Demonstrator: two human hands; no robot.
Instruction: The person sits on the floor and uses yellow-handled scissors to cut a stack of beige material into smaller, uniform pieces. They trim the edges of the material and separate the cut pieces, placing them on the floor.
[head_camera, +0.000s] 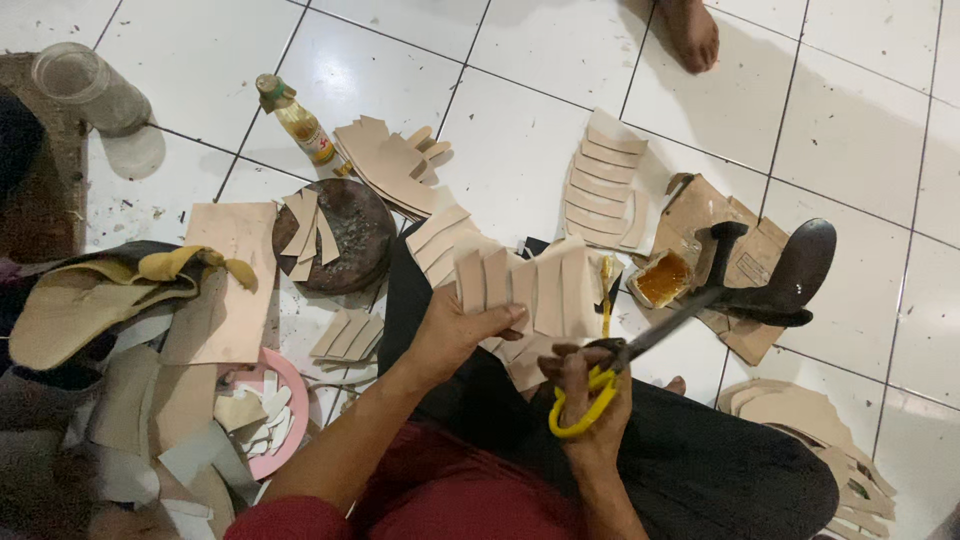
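My left hand (455, 330) grips a fan of tan leather strips (525, 285) held over my lap. My right hand (590, 395) holds a pair of scissors with yellow handles (585, 405), the dark blades (665, 325) pointing up and right, just beside the strips. More cut tan pieces lie under the fan on my black trousers (700, 450).
On the white tiled floor lie stacks of tan strips (603, 185), glove-shaped pieces (390, 160), a round dark block (340, 235), a small bottle (295, 118), a glue tub (662, 278), a black iron shoe last (790, 275), a pink plate of scraps (270, 415). Another person's foot (692, 32) rests at the top.
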